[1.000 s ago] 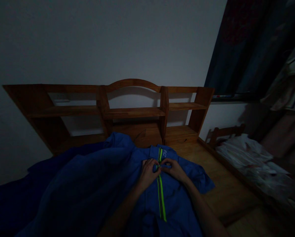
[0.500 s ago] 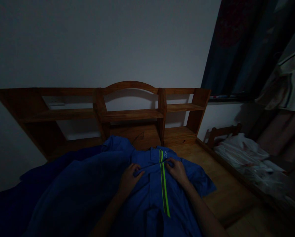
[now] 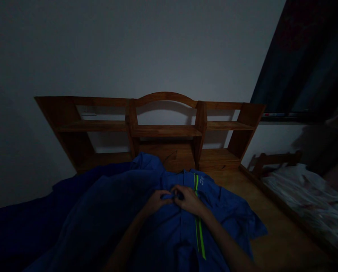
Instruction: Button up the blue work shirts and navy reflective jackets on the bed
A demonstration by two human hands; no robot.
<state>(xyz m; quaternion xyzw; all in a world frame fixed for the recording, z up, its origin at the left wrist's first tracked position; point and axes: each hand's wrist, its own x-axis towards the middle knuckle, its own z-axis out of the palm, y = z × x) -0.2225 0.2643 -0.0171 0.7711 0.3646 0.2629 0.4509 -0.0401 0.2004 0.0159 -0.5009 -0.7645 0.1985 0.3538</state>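
Note:
A blue work shirt (image 3: 169,230) with a yellow-green and dark stripe down its front lies spread out before me, its white lettering near the top of the stripe. My left hand (image 3: 157,201) pinches a bit of the shirt's cloth left of the stripe. Close beside it, my right hand (image 3: 188,199) has thumb and fingers curled on the same part of the shirt and covers some of the stripe. The fingertips of both hands nearly meet. Dim light hides exactly which fold or edge lies between them.
Darker blue fabric (image 3: 84,211) stretches along the left. Behind the shirt stands a wooden headboard with shelves (image 3: 166,131) against the wall. White plastic bags (image 3: 301,189) lie at the right beyond a wooden rail (image 3: 273,204). A dark window (image 3: 299,64) is at upper right.
My right hand has moved left from the stripe to beside my left hand. The view has turned slightly left, so the headboard sits further right in the picture.

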